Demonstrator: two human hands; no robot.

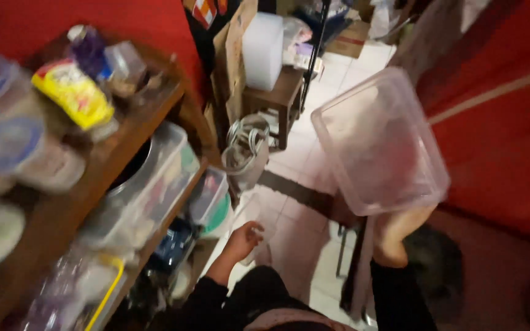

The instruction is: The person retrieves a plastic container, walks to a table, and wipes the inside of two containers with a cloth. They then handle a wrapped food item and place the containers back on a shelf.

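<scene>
My right hand (400, 236) grips the lower edge of a large clear plastic tub (378, 138) and holds it up, tilted, with its open side turned toward me. My left hand (245, 238) is low near the floor, its fingers closed on a small clear plastic piece (259, 217); blur hides what it is. Both arms wear dark sleeves. The left hand is just right of the lower shelf of a wooden rack (111, 165).
The rack holds lidded clear containers (154, 178), a yellow packet (75, 92) and round tubs (7, 144). A small wooden stool (277, 98) with a white box (264, 49) stands ahead on white floor tiles (305, 227). A red wall (504, 135) lies to the right.
</scene>
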